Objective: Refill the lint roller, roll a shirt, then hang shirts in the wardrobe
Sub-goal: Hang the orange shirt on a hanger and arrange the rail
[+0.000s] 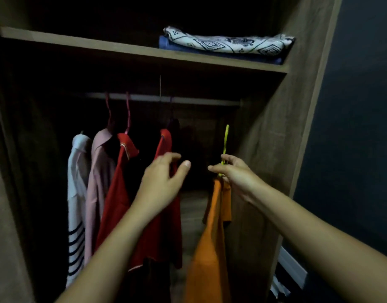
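Observation:
I face an open wooden wardrobe. My right hand [234,171] pinches the neck of a yellow-green hanger [225,138] that carries an orange shirt [210,248]; its hook points up, well below the rail [188,100] and to the right. My left hand [164,180] is open with fingers spread, in front of a red shirt [166,149] that hangs on the rail. Further left on the rail hang another red shirt [118,193], a pink shirt [98,171] and a white shirt with dark stripes [75,215].
A shelf [122,51] above the rail holds a folded patterned cloth [227,43] on a folded blue cloth [177,44]. The wardrobe's right side panel [286,127] stands close to my right hand. A dark wall [352,127] lies beyond it.

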